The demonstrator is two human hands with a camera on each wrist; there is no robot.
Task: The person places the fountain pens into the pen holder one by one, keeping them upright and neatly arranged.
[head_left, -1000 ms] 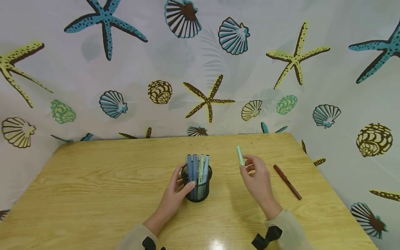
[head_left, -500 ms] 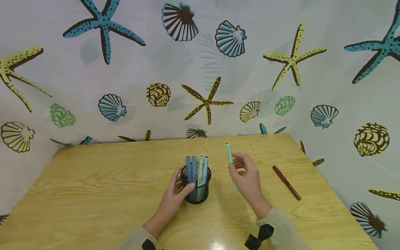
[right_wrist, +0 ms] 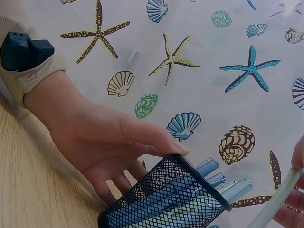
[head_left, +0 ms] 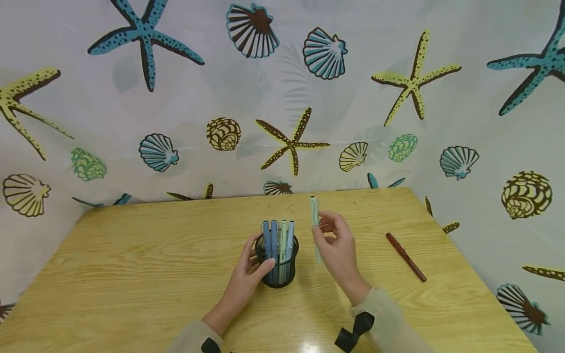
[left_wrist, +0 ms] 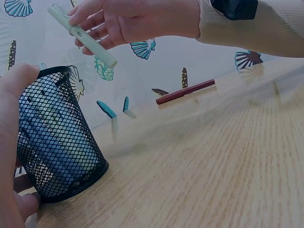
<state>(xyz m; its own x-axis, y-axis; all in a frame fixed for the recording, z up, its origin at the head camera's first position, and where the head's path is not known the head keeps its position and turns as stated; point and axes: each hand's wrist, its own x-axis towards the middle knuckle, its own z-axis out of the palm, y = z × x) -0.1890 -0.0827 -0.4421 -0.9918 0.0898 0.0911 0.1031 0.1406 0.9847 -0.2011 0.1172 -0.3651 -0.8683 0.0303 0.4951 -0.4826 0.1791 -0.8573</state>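
Observation:
A black mesh pen cup [head_left: 291, 272] stands on the table with several blue and green pens [head_left: 284, 240] upright inside. My left hand [head_left: 244, 274] grips the cup from its left side, thumb at the near rim and fingers behind. To the right of the cup, my right hand [head_left: 337, 245] pinches a pale green pen [head_left: 314, 211] between thumb and fingers, held near upright above the table. In the left wrist view this green pen [left_wrist: 97, 47] is seen whole, higher than the cup's rim. Part of the right hand [right_wrist: 297, 164] shows at the edge of the right wrist view.
A dark red pen [head_left: 406, 257] lies on the wooden table [head_left: 145, 255], right of my right hand. Behind the table hangs a white cloth [head_left: 190, 98] printed with starfish and shells. Black straps with small devices [head_left: 355, 331] sit on the sleeves.
My right hand has moved left toward the cup with the pale green pen, which has turned more upright. The left hand has kept its hold on the cup.

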